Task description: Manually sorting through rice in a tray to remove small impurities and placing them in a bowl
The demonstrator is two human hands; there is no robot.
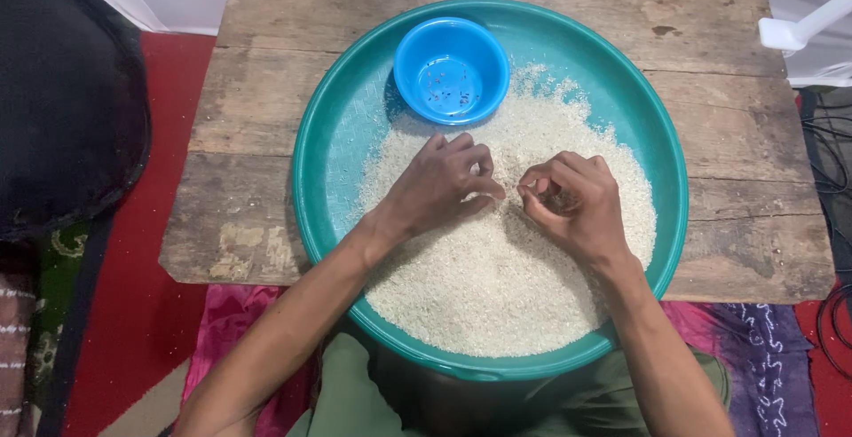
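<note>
- head view, looking straight down: a wide round teal plastic basin (319,180) sits on a worn, weathered wooden board (266,91), and a broad heap of white uncooked rice (479,286) fills most of its floor.
- the left hand (439,184) rests on the rice near the middle of the basin, fingers curled under and knuckles up, loosely closed; i cannot tell whether any grains are caught beneath it.
- the right hand (572,202) sits just beside it, also on the rice, fingertips bunched tight against the thumb in a pinch; whatever is between them is too small to make out.
- the two hands are close, nearly touching at the fingertips.
- a small round bright blue plastic bowl (451,69) stands inside the basin at its far side, at the rice's edge, with a few dark specks lying in its bottom.
- under the board lies a red floor covering (133,313), and a pink patterned cloth (231,322) shows by the person's left forearm.
- a white plastic piece (790,33) juts in at the upper right corner.
</note>
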